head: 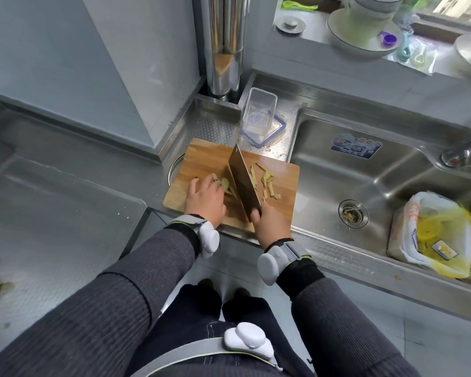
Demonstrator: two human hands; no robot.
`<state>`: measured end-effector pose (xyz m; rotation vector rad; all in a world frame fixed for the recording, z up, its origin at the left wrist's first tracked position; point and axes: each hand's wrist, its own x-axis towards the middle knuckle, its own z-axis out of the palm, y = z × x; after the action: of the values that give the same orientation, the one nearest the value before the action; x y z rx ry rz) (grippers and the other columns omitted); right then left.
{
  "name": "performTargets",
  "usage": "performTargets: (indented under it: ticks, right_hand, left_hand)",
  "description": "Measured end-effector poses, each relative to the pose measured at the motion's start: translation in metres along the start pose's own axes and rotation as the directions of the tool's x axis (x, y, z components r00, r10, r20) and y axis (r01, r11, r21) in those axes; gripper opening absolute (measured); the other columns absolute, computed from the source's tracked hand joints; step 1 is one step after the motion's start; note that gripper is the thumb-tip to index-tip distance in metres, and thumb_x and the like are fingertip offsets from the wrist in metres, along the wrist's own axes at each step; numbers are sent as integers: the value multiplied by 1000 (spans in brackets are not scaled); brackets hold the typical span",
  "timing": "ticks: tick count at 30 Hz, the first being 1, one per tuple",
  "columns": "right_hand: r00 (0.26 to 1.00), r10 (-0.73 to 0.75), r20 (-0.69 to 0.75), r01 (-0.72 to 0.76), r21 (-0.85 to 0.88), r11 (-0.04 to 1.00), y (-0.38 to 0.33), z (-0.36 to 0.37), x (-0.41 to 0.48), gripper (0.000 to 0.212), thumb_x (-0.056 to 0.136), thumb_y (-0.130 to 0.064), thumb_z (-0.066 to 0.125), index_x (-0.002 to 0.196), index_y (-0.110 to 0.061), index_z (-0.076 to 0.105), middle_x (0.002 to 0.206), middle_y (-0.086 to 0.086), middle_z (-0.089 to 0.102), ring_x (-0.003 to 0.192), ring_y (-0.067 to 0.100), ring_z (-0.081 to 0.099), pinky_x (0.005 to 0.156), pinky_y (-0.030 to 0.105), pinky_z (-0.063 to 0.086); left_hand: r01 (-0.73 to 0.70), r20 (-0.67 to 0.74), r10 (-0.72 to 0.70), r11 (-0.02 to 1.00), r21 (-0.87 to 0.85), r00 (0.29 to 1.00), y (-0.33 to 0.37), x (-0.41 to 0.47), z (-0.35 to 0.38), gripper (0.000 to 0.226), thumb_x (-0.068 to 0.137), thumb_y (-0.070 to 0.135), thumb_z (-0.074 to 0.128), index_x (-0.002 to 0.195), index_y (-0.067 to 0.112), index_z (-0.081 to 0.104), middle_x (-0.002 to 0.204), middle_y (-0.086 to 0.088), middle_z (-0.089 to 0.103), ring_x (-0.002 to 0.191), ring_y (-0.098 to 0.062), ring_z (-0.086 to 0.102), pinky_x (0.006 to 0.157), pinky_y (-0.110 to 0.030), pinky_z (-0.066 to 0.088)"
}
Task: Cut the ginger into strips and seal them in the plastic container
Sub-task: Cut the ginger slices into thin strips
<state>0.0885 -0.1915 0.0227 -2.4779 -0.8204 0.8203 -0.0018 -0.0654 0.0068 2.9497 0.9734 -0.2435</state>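
L hand (206,198) is pinning ginger (225,183) on the board (199,159), fingers curled; R hand (269,221) is gripping the cleaver (242,183). Strips (267,180) are lying at blade's 3 o'clock, container (259,112) at board's 12.

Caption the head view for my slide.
Right hand cuts ginger with a cleaver on the cutting board, left hand steadying it, open container behind.
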Motion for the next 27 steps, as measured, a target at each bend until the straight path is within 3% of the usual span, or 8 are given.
performTargets:
  ticks: [4, 10, 15, 27]
  right_hand:
    - [998, 55, -30, -54, 15, 998, -2, -6, 3, 25, 98, -22, 37, 100, -5, 54, 95, 19, 62, 79, 31, 51, 68, 32, 36]
    - [997, 61, -53, -58, 48, 997, 1, -7, 5, 25, 97, -23, 37, 104, -7, 56, 97, 21, 64, 89, 37, 59, 71, 35, 41]
    - [1000, -5, 1, 5, 55, 998, -9, -2, 0, 26, 98, -21, 37, 105, -6, 56, 97, 18, 63, 81, 31, 53, 68, 31, 37]
    - [1000, -3, 4, 3, 39, 999, -15, 4, -2, 27, 97, -21, 37, 108, -6, 57, 98, 20, 64, 90, 37, 59, 67, 31, 37]
  left_hand:
    - [-52, 8, 52, 999, -13, 999, 0, 0, 1, 43, 90, 28, 41, 132, 20, 47, 144, 5, 43, 143, -14, 19, 115, -43, 11]
    - [-88, 43, 87, 996, 9, 995, -1, -6, 4, 51, 91, 30, 39, 141, 22, 36, 152, 7, 32, 145, -14, 12, 115, -45, 10]
    - [22, -2, -22, 1000, 4, 1000, -9, -5, 3, 48, 91, 30, 42, 138, 23, 39, 148, 4, 37, 142, -18, 20, 114, -43, 14]
    - [110, -34, -112, 992, -55, 993, -9, 0, 6, 35, 90, 29, 42, 122, 21, 50, 130, 1, 53, 126, -21, 41, 108, -43, 23]
